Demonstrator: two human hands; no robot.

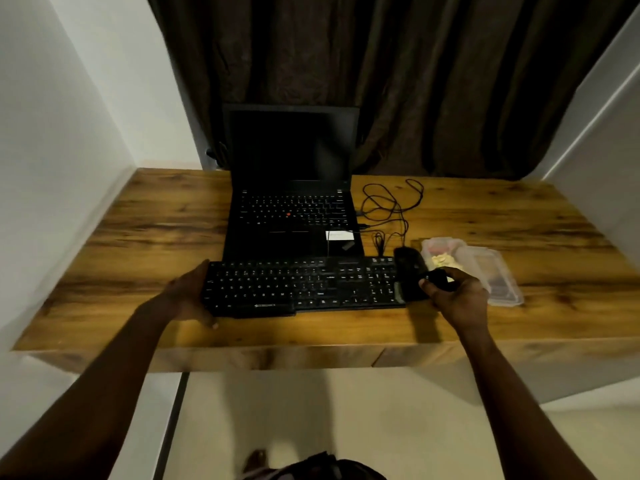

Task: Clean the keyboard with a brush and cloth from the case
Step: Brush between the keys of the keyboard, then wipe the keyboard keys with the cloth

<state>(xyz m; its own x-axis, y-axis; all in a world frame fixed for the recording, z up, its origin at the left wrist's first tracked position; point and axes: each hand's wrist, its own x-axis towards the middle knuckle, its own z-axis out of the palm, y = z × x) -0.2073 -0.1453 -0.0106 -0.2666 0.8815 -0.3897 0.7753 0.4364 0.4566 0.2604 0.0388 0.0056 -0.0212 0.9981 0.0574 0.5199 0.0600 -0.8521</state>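
On my head feed, the clear plastic case (498, 271) lies on the desk (138, 244) at right of centre, just beyond the keyboard's right end. Its nearer-left part holds a crumpled pale yellow cloth (441, 260) with something reddish behind it. The rest of the case spreads flat toward the right, and I cannot tell whether that part is a lid.

The black keyboard (298, 285) sits across the middle of the frame, close to the desk's front edge. My left hand (188, 296) grips its left end, with the thumb on the near side and the fingers wrapped over the far edge. My right hand (457, 299) is at the keyboard's right end, fingers curled round a small dark object (438, 280) that is too blurred for me to name.

Between that hand and the keys is a dark rounded shape (408, 263) on the keyboard's right end, partly covering it. It is also blurred.

Directly behind the keyboard and touching its back edge stands an open black laptop (294, 209) with its screen dark and a white label (337, 235) on the palm rest. A thin black cable (391, 206) loops loosely on the desk to the right of the laptop, running down toward the rounded shape. A dark curtain (381, 81) fills the upper centre of the frame.
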